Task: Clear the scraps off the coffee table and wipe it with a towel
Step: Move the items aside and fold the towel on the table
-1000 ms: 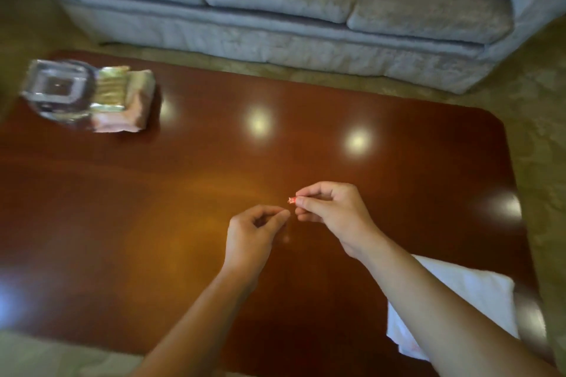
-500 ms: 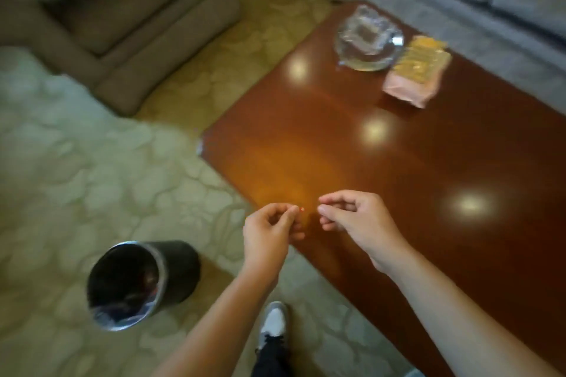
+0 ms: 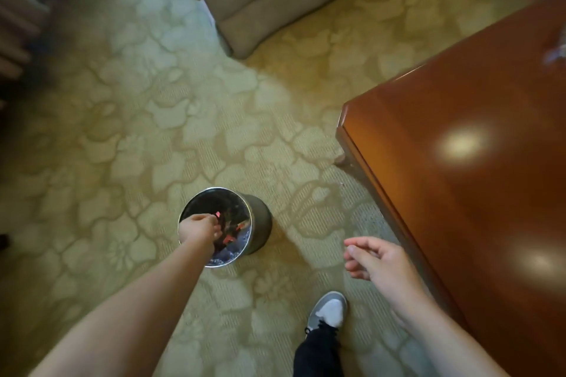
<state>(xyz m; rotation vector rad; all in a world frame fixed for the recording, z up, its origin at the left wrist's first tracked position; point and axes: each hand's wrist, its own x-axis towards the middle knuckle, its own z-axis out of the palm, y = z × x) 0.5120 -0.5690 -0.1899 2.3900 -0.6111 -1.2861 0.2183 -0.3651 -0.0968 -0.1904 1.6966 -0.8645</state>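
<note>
Down on the patterned carpet [image 3: 122,138], at the near middle of my view, stands a round metal bin [image 3: 262,223] with its mouth open toward me. I see the left hand [image 3: 198,229] reaching over the left part of its rim, fingers bunched together and pointing down into the opening. A small red scrap [image 3: 218,214] sits right at those fingertips. I cannot tell whether the fingers pinch it or it is loose of them. Deeper in the bin lie more red scraps [image 3: 229,239] among dark, shiny contents that I cannot make out.

The right hand [image 3: 378,260] hangs in the air to the right of the bin, well apart from it, between the bin and the coffee table [image 3: 474,193]. Its fingers are loosely curled, the thumb lying near the forefinger, and I see nothing held in them.

The coffee table fills the right side of my view: polished red-brown wood with bright spots of reflected light on its top and one corner pointing left toward the bin. At the far right edge a blurred, glassy thing [image 3: 556,53] rests on the top; I cannot tell what it is.

Between the two forearms, near me, a grey shoe [image 3: 329,311] with a pale toe stands on the carpet, with a dark trouser leg [image 3: 318,352] above it. Far off, at the top, is the base of a beige upholstered seat [image 3: 275,0].
</note>
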